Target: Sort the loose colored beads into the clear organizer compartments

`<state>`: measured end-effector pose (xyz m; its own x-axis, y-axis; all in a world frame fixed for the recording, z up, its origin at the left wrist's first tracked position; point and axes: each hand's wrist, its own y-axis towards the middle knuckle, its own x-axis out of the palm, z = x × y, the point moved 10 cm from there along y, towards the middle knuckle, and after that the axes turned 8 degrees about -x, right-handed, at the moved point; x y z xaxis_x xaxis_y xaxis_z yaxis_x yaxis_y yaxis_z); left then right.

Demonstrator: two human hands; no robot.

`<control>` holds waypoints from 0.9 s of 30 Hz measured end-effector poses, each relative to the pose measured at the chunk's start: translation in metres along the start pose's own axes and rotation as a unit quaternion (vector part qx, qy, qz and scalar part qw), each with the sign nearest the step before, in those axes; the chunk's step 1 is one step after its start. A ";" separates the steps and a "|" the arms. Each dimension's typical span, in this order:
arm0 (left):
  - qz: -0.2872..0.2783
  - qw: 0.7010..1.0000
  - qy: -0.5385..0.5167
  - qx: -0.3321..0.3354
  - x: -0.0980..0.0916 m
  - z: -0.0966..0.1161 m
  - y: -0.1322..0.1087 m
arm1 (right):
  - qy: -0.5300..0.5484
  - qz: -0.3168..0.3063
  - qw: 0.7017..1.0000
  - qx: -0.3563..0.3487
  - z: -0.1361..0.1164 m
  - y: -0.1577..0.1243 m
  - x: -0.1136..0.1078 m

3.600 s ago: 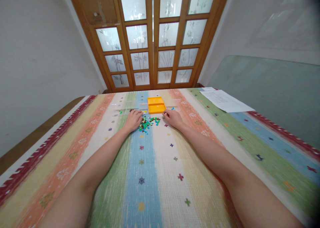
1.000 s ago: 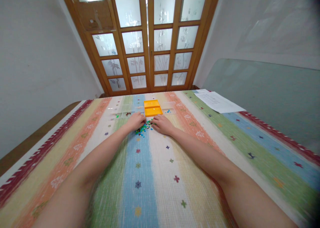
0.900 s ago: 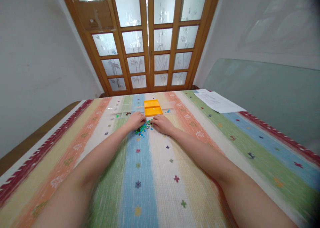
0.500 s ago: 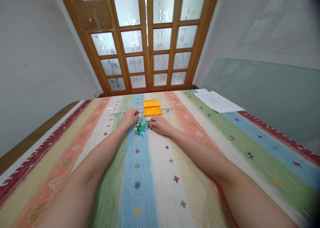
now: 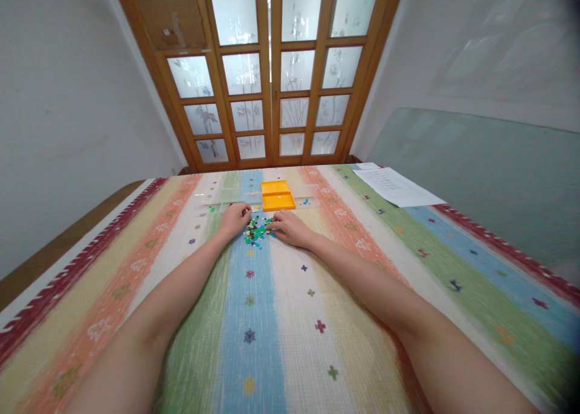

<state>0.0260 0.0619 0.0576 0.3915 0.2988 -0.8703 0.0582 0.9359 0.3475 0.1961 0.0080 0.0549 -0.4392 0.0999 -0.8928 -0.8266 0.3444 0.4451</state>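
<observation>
A small pile of tiny coloured pieces (image 5: 256, 231) lies on the striped cloth, far out in front of me. My left hand (image 5: 233, 218) rests at the pile's left edge with its fingers curled, just short of a clear divided tray (image 5: 212, 205). My right hand (image 5: 286, 227) is at the pile's right edge, its fingertips bunched together against the pieces. Whatever either hand pinches is too small to see. An orange tray (image 5: 277, 196) stands just beyond the pile, between both hands.
The striped patterned cloth (image 5: 281, 317) covers the whole table. A clear tray section (image 5: 309, 197) with a few blue bits lies right of the orange tray. A printed sheet of paper (image 5: 395, 185) lies at the far right. A glass pane (image 5: 480, 172) leans on the right wall. Wooden glazed doors (image 5: 272, 75) stand behind.
My left hand went from the pile out to the clear tray on the left and has come partly back. My right hand has stayed at the pile's right edge.
</observation>
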 end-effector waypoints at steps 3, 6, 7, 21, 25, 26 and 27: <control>-0.002 1.000 -0.011 0.006 0.000 0.002 -0.004 | -0.001 -0.002 1.000 0.009 0.002 0.000 0.001; -0.003 1.000 -0.022 0.012 -0.001 0.003 -0.006 | 0.007 -0.007 1.000 0.016 0.003 0.000 0.001; -0.003 1.000 -0.024 0.013 -0.001 0.002 -0.007 | 0.010 -0.009 1.000 0.018 0.003 0.000 0.001; -0.024 0.999 -0.022 0.030 0.005 0.008 -0.010 | 0.038 0.022 0.998 0.039 0.010 -0.003 0.000; -0.025 0.999 -0.027 0.033 0.006 0.007 -0.010 | 0.034 0.021 0.999 0.036 0.013 -0.004 0.001; -0.027 0.999 -0.028 0.035 0.007 0.007 -0.011 | 0.033 0.022 0.999 0.036 0.014 -0.005 0.001; -0.030 0.998 -0.029 0.037 0.007 0.007 -0.011 | 0.031 0.022 0.999 0.035 0.015 -0.005 0.001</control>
<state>0.0347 0.0529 0.0500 0.4374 0.2300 -0.8694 0.1495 0.9347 0.3225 0.2055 0.0203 0.0505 -0.4975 0.0587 -0.8655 -0.7801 0.4060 0.4760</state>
